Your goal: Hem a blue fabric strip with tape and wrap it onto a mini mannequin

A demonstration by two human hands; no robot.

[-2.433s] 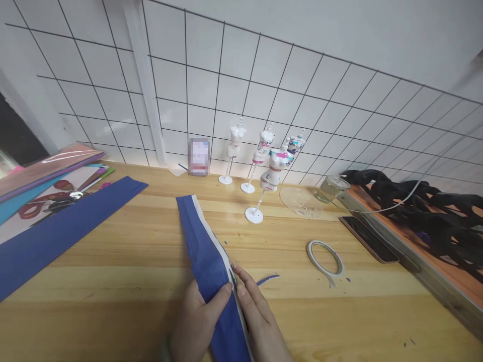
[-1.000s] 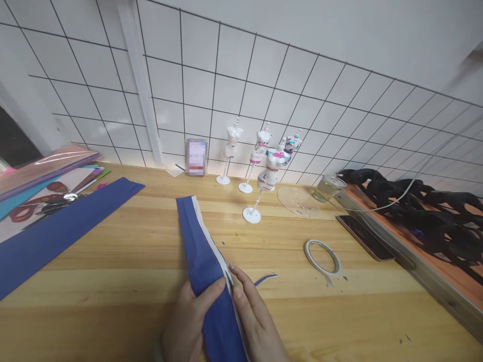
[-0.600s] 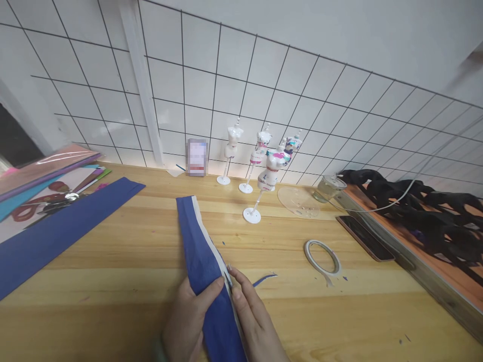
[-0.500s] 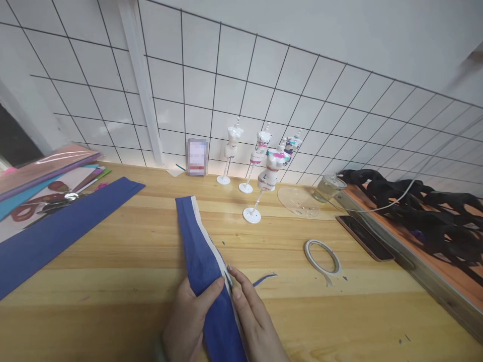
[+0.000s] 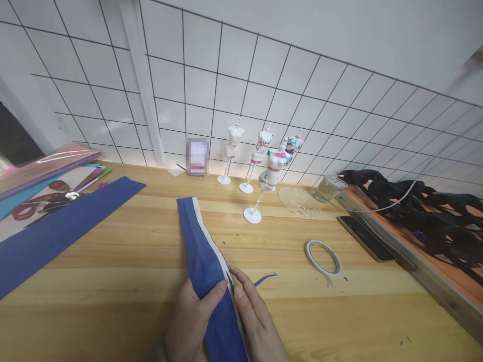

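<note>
The blue strip is pinched between left grip and right grip, its far end ahead of both; presumably light, soft, easily creased, it is best held by its white edge.

Two hands, two wide blue strips, four mannequins, one tape roll, one jar

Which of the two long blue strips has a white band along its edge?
The blue strip held in the left hand; the other blue strip, lying apart at far left, shows none.
</note>
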